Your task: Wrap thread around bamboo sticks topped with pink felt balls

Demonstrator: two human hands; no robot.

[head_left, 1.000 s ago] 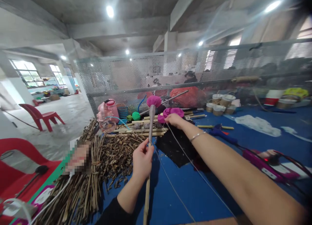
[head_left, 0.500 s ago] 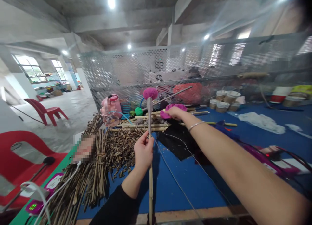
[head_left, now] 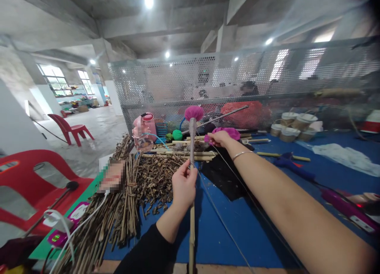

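Note:
My left hand [head_left: 184, 187] is closed around a thin upright stick [head_left: 192, 226] that carries a magenta pompom head [head_left: 194, 113] at its top. My right hand [head_left: 219, 138] reaches far across the blue table [head_left: 237, 226], fingers pinched on a loose magenta tuft [head_left: 227, 132] lying there. A thin thread [head_left: 219, 214] runs from that hand back toward me. Beside the tuft lie several pale sticks [head_left: 181, 155].
A heap of dry brown twigs [head_left: 130, 195] covers the table's left. A pink water jug [head_left: 144, 131], a green ball [head_left: 177, 135], paper cups [head_left: 292, 125], a black cloth [head_left: 222, 171] and a magenta tool [head_left: 344, 206] lie around. A perforated metal screen [head_left: 237, 84] stands behind. Red chairs [head_left: 35, 183] are at left.
The view has shifted right and down a little. My left hand keeps the stick upright; my right hand stays on the magenta tuft at the far side, with the thread pulled tauter.

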